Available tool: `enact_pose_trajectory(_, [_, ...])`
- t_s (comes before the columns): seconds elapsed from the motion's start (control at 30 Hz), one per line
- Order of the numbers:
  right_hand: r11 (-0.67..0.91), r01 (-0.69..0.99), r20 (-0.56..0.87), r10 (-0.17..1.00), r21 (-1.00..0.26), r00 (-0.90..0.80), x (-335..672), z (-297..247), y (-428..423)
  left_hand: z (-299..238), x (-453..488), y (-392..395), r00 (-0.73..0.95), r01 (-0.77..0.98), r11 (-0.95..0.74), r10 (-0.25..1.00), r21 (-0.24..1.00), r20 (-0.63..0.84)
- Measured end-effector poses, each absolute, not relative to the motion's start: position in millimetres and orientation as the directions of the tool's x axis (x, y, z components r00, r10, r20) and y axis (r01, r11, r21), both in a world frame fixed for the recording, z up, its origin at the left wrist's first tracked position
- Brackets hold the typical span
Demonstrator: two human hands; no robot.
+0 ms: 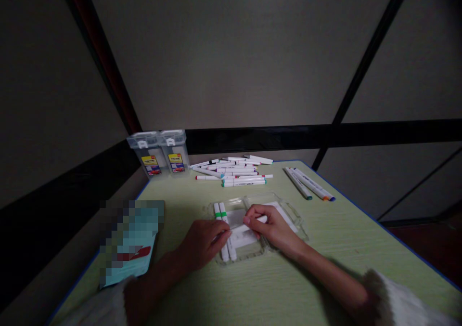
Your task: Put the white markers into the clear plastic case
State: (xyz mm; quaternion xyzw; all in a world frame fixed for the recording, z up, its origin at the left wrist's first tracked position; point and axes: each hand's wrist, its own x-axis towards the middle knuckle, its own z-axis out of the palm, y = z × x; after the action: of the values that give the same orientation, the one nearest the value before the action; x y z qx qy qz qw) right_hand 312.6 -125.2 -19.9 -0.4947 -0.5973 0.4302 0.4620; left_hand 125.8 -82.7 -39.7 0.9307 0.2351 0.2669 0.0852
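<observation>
A clear plastic marker case [292, 215] lies open on the pale green table [252, 292] in front of me. Two white markers with green bands [220, 213] lie in its left half. My left hand [204, 241] rests on the case's left part, fingers curled over those markers. My right hand [269, 227] is over the middle of the case, its fingers pinched on a white marker [262, 219] lying across the tray.
A heap of several white markers [234, 172] lies at the back of the table. Two clear marker boxes [160, 152] stand at the back left. Three markers [308, 184] lie at the right. A teal packet [126, 263] sits at the left edge.
</observation>
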Motion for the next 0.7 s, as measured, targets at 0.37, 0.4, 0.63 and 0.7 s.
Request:
enact_pose_trajectory(0.37, [0.148,0.190,0.132,0.987,-0.971,-0.094,312.6,-20.4,-124.8,-38.3,125.7,-83.5,0.751,0.399,-0.875,0.484,0.275,0.449])
enact_pose_trajectory(0.4, [0.146,0.189,0.131,0.987,-0.971,-0.093,312.7,-20.5,-124.7,-38.5,125.7,-83.4,0.749,0.399,-0.875,0.483,0.274,0.453])
enact_pose_trajectory(0.63, [0.144,0.209,0.124,0.987,-0.967,-0.106,313.8,-20.3,-123.9,-36.7,126.3,-84.5,0.750,0.410,-0.864,0.502,0.292,0.432])
enact_pose_trajectory(0.7, [0.150,0.217,0.128,0.985,-0.965,-0.114,314.5,-20.6,-123.6,-36.1,126.8,-84.6,0.750,0.416,-0.861,0.507,0.292,0.425])
